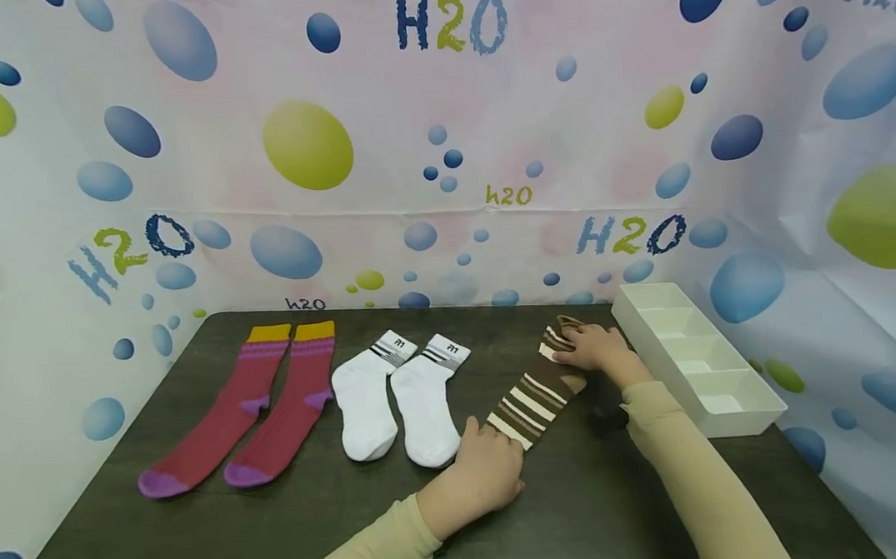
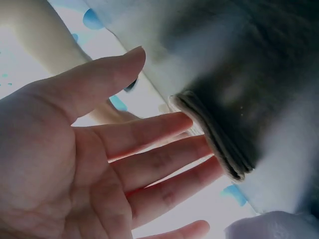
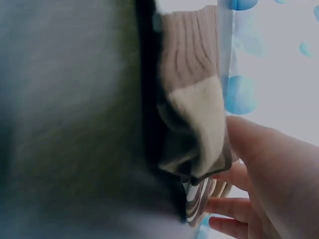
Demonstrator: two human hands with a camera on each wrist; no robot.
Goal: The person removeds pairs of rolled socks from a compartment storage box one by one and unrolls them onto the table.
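Note:
A brown sock with cream stripes (image 1: 532,405) lies slantwise on the dark table, a tan patch at its right side. My left hand (image 1: 482,470) is at its near end. In the left wrist view, the left hand's fingers (image 2: 159,162) are extended, tips against the sock's layered edge (image 2: 214,137), with the thumb held apart. My right hand (image 1: 597,352) holds the far part, where the end looks slightly raised. In the right wrist view, the sock (image 3: 199,114) sits between the right thumb and fingers (image 3: 232,209); the exact contact is partly hidden.
A pair of white socks (image 1: 427,405) lies left of the striped one. Farther left are two dark red socks (image 1: 281,412) with purple toes and yellow cuffs. A white divided box (image 1: 695,360) stands at the right edge of the table (image 1: 578,507), beside my right forearm.

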